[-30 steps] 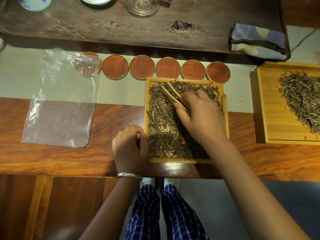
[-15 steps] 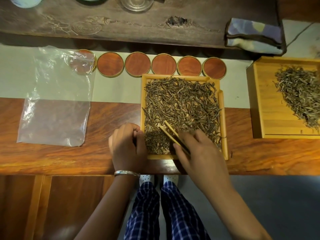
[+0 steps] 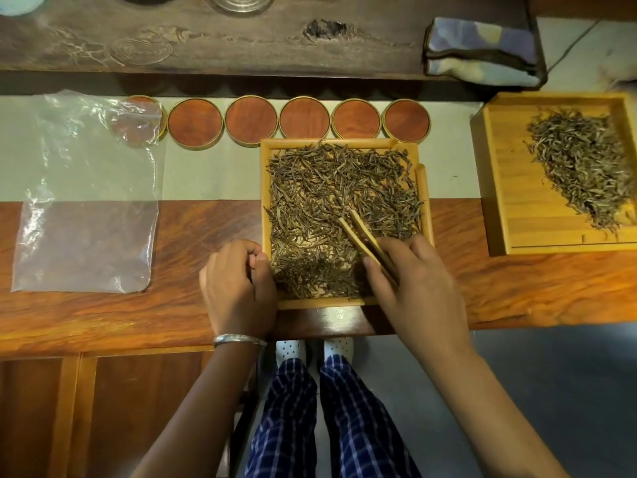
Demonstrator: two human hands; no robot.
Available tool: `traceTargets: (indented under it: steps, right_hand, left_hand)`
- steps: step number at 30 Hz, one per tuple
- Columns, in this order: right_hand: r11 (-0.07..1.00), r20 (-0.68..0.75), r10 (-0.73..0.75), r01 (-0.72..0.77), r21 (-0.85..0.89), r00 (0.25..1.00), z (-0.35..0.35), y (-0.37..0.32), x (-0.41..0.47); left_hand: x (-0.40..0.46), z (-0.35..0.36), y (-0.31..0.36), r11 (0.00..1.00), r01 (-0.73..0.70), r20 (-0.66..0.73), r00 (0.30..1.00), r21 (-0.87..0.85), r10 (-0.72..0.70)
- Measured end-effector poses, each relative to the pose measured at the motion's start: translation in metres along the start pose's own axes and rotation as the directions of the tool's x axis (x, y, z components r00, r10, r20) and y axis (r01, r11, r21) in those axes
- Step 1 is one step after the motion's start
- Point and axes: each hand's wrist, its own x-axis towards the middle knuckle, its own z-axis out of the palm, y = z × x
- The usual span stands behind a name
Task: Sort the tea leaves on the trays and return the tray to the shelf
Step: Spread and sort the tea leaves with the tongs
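Right hand (image 3: 413,284) pinching light bamboo tweezers (image 3: 365,241) | tips in dark tea leaves (image 3: 331,188) | left hand (image 3: 238,288) curled, gripping square bamboo tray (image 3: 267,188) corner

Glossy grained wood table (image 3: 103,315); pale matt wooden tray (image 3: 426,201) (tongs (image 3: 362,236) alike); clear crinkled plastic bag (image 3: 86,201); shiny metal bangle (image 3: 238,339); folded cloth (image 3: 482,50).

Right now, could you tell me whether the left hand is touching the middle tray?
Touching. The head view shows the left hand curled against the tray's near-left edge, thumb lying on the rim with no gap.
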Motion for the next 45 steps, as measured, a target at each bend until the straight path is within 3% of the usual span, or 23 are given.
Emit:
traceTargets:
  steps: [9, 14, 18, 26, 31, 45]
  right_hand:
    - [0.998, 0.027, -0.047, 0.046, 0.047, 0.999, 0.005, -0.012, -0.011]
    - [0.999, -0.041, 0.032, -0.031, 0.037, 0.999, -0.010, 0.012, -0.027]
    - [0.996, 0.009, 0.092, -0.091, -0.023, 0.996, -0.014, 0.030, -0.032]
    - [0.999, -0.018, 0.029, -0.029, -0.021, 0.999, -0.021, 0.032, -0.034]
    - [0.995, 0.017, 0.094, -0.094, -0.036, 0.995, -0.016, 0.036, -0.040]
    - [0.996, -0.090, 0.050, -0.056, -0.066, 0.995, -0.012, 0.034, 0.004]
  left_hand:
    - [0.000, 0.001, 0.002, 0.999, 0.050, -0.005, 0.999, -0.021, -0.050]
    - [-0.001, 0.001, 0.002, 0.998, 0.056, -0.007, 0.998, -0.026, -0.056]
    - [-0.001, 0.002, 0.002, 0.997, 0.072, -0.005, 0.997, -0.028, -0.072]
    - [-0.001, 0.002, 0.003, 0.997, 0.081, -0.010, 0.997, -0.018, -0.081]
    - [-0.001, 0.001, 0.003, 0.998, 0.068, -0.014, 0.998, -0.018, -0.068]
    - [-0.001, 0.002, 0.002, 0.997, 0.071, -0.016, 0.997, 0.002, -0.071]
